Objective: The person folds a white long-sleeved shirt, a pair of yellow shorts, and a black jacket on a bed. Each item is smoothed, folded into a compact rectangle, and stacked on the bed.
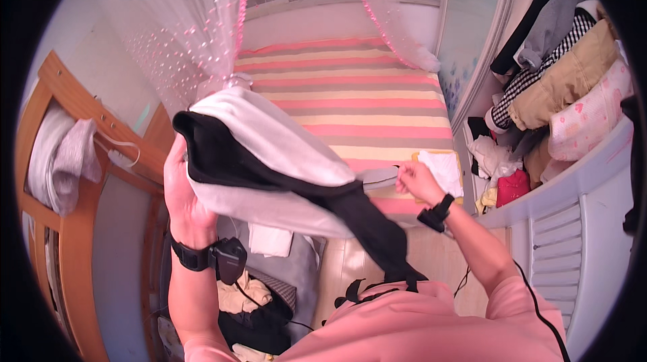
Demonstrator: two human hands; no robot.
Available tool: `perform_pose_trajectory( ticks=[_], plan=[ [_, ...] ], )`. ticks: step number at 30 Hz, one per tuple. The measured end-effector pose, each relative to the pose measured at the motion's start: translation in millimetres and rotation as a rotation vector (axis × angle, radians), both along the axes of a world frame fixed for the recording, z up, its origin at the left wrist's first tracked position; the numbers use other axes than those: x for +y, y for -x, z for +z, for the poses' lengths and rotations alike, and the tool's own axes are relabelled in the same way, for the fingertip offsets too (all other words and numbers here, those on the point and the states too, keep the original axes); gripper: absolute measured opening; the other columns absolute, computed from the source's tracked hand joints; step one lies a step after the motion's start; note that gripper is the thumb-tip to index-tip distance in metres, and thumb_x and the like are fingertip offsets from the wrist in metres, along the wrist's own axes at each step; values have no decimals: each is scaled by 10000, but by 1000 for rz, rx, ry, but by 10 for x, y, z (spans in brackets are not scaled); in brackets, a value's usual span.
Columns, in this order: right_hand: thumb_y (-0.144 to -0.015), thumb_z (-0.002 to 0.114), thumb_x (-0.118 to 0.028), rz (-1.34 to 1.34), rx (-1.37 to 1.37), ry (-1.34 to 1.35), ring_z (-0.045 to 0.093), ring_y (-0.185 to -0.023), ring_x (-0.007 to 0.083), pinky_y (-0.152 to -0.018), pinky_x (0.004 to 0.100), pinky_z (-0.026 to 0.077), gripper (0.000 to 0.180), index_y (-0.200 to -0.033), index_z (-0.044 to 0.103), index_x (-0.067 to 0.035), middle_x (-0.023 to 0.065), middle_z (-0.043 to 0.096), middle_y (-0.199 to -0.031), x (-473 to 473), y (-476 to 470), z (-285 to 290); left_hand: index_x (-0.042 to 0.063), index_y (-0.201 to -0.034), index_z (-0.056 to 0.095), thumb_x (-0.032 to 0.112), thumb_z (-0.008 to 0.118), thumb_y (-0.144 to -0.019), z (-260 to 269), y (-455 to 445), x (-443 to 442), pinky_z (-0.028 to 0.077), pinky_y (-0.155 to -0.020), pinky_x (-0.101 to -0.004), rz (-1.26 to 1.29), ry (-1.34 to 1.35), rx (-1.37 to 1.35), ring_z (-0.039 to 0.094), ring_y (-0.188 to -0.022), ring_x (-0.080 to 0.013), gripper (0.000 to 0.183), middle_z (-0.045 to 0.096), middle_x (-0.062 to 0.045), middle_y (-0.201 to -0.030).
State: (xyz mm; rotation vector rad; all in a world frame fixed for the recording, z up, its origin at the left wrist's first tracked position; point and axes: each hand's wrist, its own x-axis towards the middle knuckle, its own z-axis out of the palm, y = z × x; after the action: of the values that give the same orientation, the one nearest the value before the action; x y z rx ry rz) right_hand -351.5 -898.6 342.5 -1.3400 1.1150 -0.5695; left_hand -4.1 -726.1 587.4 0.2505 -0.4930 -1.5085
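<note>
A white and black garment (283, 145) is stretched out in the air in front of me, above the near end of a striped bed (354, 104). My left hand (183, 185) supports its left end from behind and below, with the fingers mostly hidden by the cloth. My right hand (415, 180) pinches a narrow grey part (379, 178) at the garment's right side. From the middle of the garment a black portion (379, 230) hangs down towards my chest. Both wrists wear black straps with small devices.
A folded white cloth (442, 170) lies on the bed's near right corner. Open shelving at the right holds piled clothes (561, 79). On the left stands a wooden bunk frame (76, 210) with grey cloth over it. Lower left, more clothes (252, 311) and a folded white cloth (270, 240) lie on a grey surface.
</note>
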Motion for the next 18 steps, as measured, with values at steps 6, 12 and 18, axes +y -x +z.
perform_pose_trajectory(
  ticks=[6, 12, 18],
  plan=[
    [-908, 786, -174, 649, -391, 524, 515, -1372, 272, -1067, 411, 497, 558, -1401, 565, -36, 191, 511, -1442, 466, -275, -213, -20, -1384, 579, 372, 408, -1132, -10, 662, -771, 551, -1075, -465, -118, -64, -21, 682, -1205, -322, 496, 680, -200, -1338],
    [-849, 816, -256, -191, -259, 696, 433, -1441, 438, -1186, 494, 375, 751, -1464, 482, 16, 293, 457, -1522, 157, -1032, -447, -22, -1426, 533, 361, 396, -1134, 78, 1054, -1144, 504, -1125, -488, -40, -129, -110, 643, -1262, -336, 500, 644, -201, -1389],
    [-888, 723, -31, -81, -272, 258, 735, -1013, 237, -911, 375, 568, 326, -1200, 681, 54, 156, 775, -1066, -826, -804, -517, -62, -1378, 565, 295, 427, -1122, -254, 225, -1315, 505, -1128, -463, 138, -211, -232, 651, -1243, -328, 460, 659, -212, -1361]
  ],
)
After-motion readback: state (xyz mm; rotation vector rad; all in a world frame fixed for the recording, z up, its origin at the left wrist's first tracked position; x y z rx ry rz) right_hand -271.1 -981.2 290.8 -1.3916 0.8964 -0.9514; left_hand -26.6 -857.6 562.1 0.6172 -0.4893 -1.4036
